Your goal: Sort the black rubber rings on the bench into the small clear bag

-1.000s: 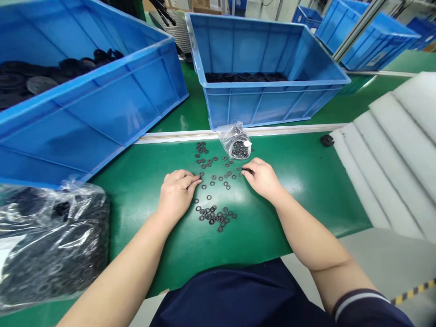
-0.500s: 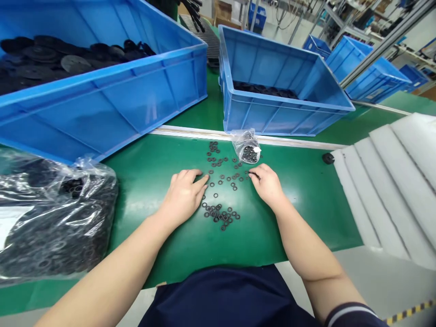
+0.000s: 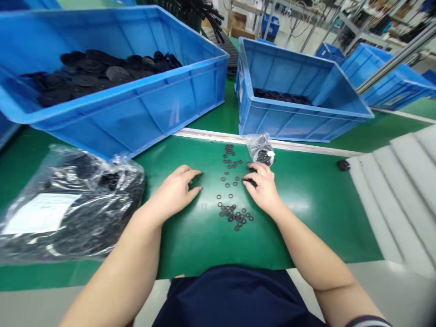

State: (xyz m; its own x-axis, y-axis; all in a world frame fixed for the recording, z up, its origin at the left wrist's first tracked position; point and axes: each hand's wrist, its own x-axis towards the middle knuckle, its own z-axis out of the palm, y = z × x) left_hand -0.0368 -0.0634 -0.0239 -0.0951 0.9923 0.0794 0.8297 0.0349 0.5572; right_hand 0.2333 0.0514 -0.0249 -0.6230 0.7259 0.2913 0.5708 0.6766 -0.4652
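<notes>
Small black rings [image 3: 235,217] lie scattered on the green table top, thickest in a loose pile near me. More rings [image 3: 229,150] form a cluster farther back. My left hand [image 3: 175,190] rests left of the rings, fingers and thumb spread, with a small dark ring partly visible by the fingertips. My right hand [image 3: 261,185] is at the right side of the scattered rings, fingers bent and apart, fingertips down by some rings; its palm side is hidden. Just behind it lies a small clear bag [image 3: 260,144] with dark small parts inside.
A large blue bin [image 3: 143,102] of black discs stands back left, and another blue bin [image 3: 303,119] with dark parts stands behind the rings. A big clear bag [image 3: 85,218] of black rings lies at left. White foam sheets [image 3: 381,190] and a black roll [image 3: 343,165] are at right.
My left hand has moved left, away from the main scatter of rings. My right hand has come left over the rings beside the small bag. The whole view has shifted.
</notes>
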